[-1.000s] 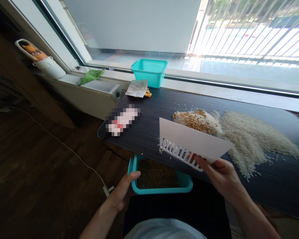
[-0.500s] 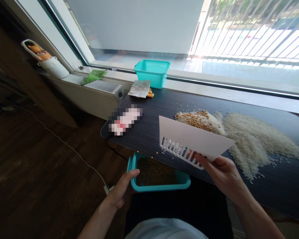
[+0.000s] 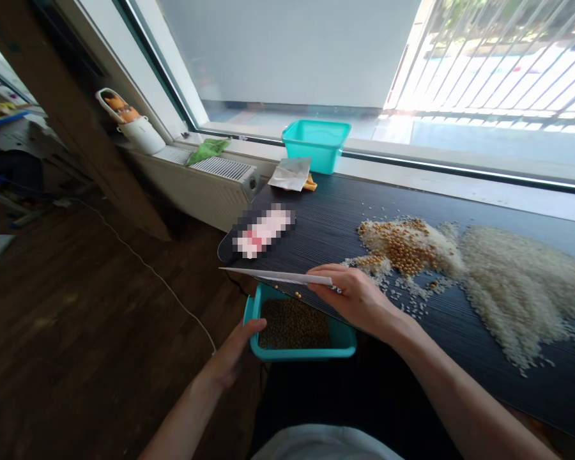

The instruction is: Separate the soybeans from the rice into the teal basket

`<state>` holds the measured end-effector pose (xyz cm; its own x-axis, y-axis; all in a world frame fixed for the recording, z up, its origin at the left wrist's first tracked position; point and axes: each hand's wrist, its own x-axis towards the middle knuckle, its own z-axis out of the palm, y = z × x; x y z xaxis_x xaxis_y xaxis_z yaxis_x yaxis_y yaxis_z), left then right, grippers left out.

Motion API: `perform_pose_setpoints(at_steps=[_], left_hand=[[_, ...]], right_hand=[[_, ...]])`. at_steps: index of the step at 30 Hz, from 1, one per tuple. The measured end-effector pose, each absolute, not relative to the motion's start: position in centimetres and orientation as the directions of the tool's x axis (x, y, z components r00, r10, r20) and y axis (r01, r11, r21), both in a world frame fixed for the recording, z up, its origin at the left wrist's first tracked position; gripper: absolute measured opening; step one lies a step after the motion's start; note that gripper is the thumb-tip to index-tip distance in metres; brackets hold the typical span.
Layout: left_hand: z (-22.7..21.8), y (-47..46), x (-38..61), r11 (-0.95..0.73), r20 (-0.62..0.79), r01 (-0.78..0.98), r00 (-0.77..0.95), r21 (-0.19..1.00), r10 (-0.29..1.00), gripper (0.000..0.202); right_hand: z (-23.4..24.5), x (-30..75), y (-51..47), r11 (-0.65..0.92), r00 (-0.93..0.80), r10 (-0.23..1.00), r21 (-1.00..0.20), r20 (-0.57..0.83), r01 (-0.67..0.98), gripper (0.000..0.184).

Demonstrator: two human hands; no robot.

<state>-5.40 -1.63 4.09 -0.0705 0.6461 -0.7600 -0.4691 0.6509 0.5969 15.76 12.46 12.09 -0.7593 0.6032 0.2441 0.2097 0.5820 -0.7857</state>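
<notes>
My right hand (image 3: 359, 299) grips a white slotted plastic scoop (image 3: 278, 276), turned edge-on at the table's near edge above a teal tub (image 3: 299, 350). The tub holds brown beans and sits below the table edge; my left hand (image 3: 237, 352) is closed on its left rim. A few loose beans hang between the scoop and the tub. On the dark table (image 3: 326, 220) lies a heap of beans mixed with rice (image 3: 405, 243), and a larger pile of white rice (image 3: 517, 287) spreads to its right.
A second teal tub (image 3: 316, 144) stands at the table's far edge by the window, with a crumpled bag (image 3: 291, 174) beside it. A blurred pink-and-white object (image 3: 263, 230) lies at the table's left end. A radiator (image 3: 206, 185) and wooden floor are left.
My right hand has swept the scoop left to the table edge and tipped it flat over the tub. Beans are dropping off it. The view has shifted right.
</notes>
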Motion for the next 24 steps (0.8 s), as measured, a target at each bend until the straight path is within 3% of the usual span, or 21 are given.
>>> perform_pose_setpoints(at_steps=[4,8,12,17,21,24], left_hand=[[4.4,-1.7,-5.6,0.637,-0.744,-0.458,-0.083,0.62,0.663,0.044],[4.6,-1.8,-5.4,0.652,-0.758,-0.443,-0.105,0.615,0.643,0.043],[4.7,-2.0,-5.1,0.65,-0.758,-0.443,-0.112,0.617,0.643,0.04],[5.1,-2.3,-4.6,0.649,-0.766,-0.455,-0.13,0.61,0.629,0.037],[5.2,-2.3,-4.2,0.652,-0.765,-0.445,-0.132,0.614,0.63,0.039],[5.3,-2.2,-4.4,0.65,-0.762,-0.44,-0.135,0.619,0.634,0.039]], right_hand=[[11.8,17.6,12.1,0.5,-0.757,0.643,-0.812,0.116,0.3,0.027],[10.2,19.5,11.0,0.408,-0.584,0.803,-0.823,0.118,0.395,0.025],[9.2,20.2,10.0,0.36,-0.576,0.813,-0.85,0.083,0.385,0.024],[9.0,20.7,9.0,0.346,-0.458,0.876,-0.858,0.151,0.379,0.024],[9.0,19.9,8.8,0.341,-0.503,0.853,-0.877,0.137,0.339,0.024],[9.1,17.6,9.9,0.41,-0.465,0.852,-0.859,0.24,0.307,0.024]])
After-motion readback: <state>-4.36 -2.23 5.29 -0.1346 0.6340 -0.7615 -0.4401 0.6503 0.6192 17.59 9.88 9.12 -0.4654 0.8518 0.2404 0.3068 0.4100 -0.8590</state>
